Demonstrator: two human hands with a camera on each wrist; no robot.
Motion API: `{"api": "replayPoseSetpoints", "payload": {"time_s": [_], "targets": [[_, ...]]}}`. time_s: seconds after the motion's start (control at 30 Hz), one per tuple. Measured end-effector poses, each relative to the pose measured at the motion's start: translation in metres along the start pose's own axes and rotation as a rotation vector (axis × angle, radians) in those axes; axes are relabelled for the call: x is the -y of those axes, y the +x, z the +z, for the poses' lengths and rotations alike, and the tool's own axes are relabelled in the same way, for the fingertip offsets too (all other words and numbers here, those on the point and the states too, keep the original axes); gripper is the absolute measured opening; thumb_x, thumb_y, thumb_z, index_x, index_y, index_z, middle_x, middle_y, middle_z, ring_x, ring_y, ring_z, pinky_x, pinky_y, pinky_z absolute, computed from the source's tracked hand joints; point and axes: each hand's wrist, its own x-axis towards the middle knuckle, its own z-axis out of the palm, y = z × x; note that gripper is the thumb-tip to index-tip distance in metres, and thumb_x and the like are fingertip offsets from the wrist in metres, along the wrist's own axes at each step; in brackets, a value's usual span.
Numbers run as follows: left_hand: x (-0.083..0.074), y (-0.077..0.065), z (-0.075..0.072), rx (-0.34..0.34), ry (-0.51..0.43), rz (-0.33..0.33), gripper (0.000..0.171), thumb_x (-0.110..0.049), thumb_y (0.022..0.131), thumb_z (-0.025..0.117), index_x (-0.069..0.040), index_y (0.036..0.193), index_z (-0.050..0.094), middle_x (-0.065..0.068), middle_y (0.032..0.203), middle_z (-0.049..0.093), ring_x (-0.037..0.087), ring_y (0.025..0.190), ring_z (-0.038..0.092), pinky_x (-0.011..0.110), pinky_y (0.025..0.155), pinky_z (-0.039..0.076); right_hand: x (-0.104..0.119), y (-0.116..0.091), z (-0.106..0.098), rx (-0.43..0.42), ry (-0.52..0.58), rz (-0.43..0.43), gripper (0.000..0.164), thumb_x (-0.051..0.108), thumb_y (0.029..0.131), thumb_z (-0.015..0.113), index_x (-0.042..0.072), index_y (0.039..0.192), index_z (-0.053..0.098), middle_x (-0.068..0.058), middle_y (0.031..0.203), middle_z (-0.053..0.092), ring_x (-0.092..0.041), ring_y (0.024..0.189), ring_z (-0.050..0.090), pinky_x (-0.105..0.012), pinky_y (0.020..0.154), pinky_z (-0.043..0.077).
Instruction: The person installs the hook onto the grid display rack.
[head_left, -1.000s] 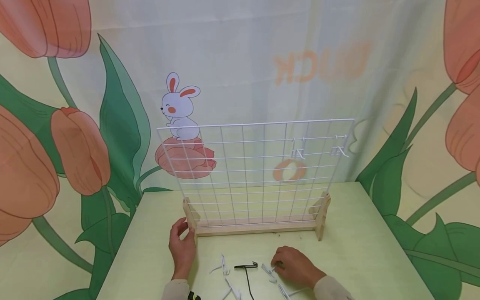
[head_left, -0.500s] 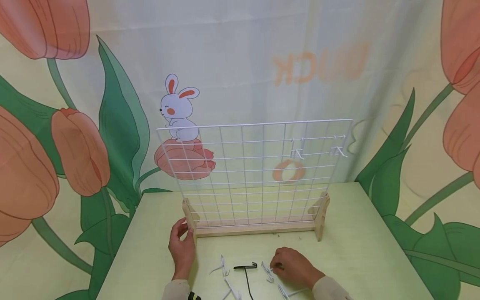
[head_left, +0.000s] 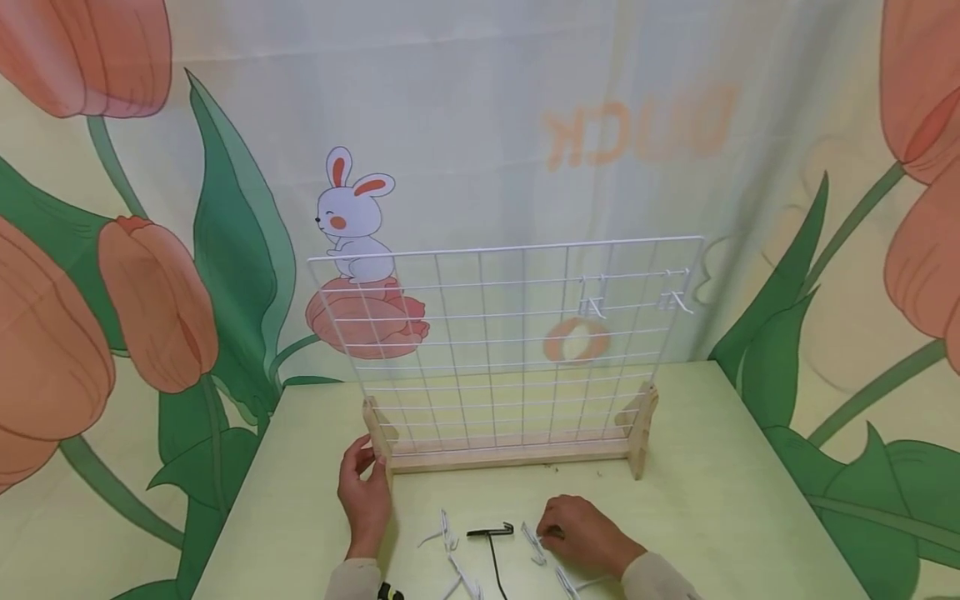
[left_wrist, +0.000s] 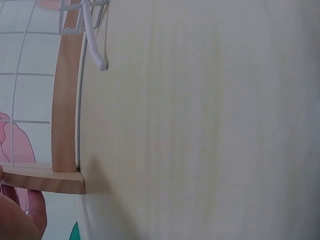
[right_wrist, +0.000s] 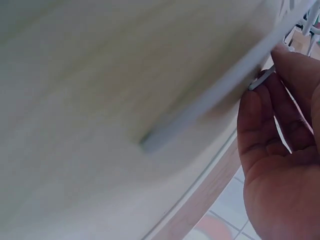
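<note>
A white wire grid panel [head_left: 480, 251] stands upright in a wooden base on the table. My left hand [head_left: 365, 492] grips the base's left wooden end piece [head_left: 381, 433], thumb in front and fingers behind. In the left wrist view that same end piece [left_wrist: 45, 181] lies beside the fingers. My right hand [head_left: 588, 533] pinches the prong of a white hook [head_left: 534, 543] low over the table in front of the panel; whether the hook touches the tabletop, I cannot tell. The right wrist view shows thumb and fingertips [right_wrist: 252, 107] on the thin prong.
Other white hooks lie nearby: one left [head_left: 447, 533], one front left [head_left: 467, 579], one under the right forearm [head_left: 567, 583]. A black hook [head_left: 491, 532] lies between them. Two white hooks hang on the panel's upper right, an inner one [head_left: 592, 306] and an outer one [head_left: 678, 302].
The head view has shifted very slightly. My right hand has turned a little at the white hook, while my left hand stays on the wooden end piece.
</note>
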Motion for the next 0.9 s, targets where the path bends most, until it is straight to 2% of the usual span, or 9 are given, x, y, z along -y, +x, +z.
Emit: {"api": "replayPoseSetpoints", "payload": {"time_s": [0.27, 0.57, 0.77, 0.9], "targets": [[-0.0012, 0.0021, 0.0016, 0.008, 0.020, 0.003, 0.045, 0.003, 0.100, 0.066, -0.019, 0.139, 0.064, 0.011, 0.119, 0.069, 0.024, 0.117, 0.064, 0.011, 0.083, 0.045, 0.0016, 0.0012, 0.0009, -0.011, 0.023, -0.024, 0.006, 0.018, 0.094, 0.081, 0.023, 0.097, 0.084, 0.016, 0.090, 0.073, 0.003, 0.086, 0.061, -0.029, 0.083, 0.055], [-0.0021, 0.0011, 0.0027, -0.015, 0.038, 0.027, 0.046, 0.005, 0.098, 0.067, -0.017, 0.138, 0.064, 0.012, 0.117, 0.070, 0.024, 0.115, 0.064, 0.012, 0.085, 0.045, 0.0037, 0.0001, -0.0041, 0.008, 0.060, 0.027, 0.008, 0.016, 0.097, 0.077, 0.023, 0.096, 0.079, 0.017, 0.090, 0.068, 0.006, 0.082, 0.058, -0.024, 0.073, 0.053], [-0.0033, -0.0005, 0.0024, -0.020, 0.038, 0.011, 0.047, 0.006, 0.098, 0.067, -0.017, 0.138, 0.065, 0.013, 0.118, 0.069, 0.027, 0.116, 0.065, 0.018, 0.088, 0.046, 0.0041, -0.0010, -0.0025, 0.032, 0.091, 0.097, 0.004, 0.020, 0.099, 0.075, 0.022, 0.100, 0.079, 0.018, 0.094, 0.069, 0.007, 0.084, 0.058, -0.023, 0.076, 0.054], [-0.0041, -0.0012, 0.0010, -0.015, 0.031, 0.001, 0.046, 0.006, 0.099, 0.066, -0.017, 0.139, 0.064, 0.014, 0.119, 0.069, 0.029, 0.118, 0.064, 0.018, 0.088, 0.044, 0.0053, -0.0019, -0.0032, 0.000, 0.117, 0.127, 0.005, 0.018, 0.098, 0.076, 0.019, 0.101, 0.080, 0.016, 0.096, 0.072, 0.005, 0.087, 0.062, -0.025, 0.078, 0.056]]}}
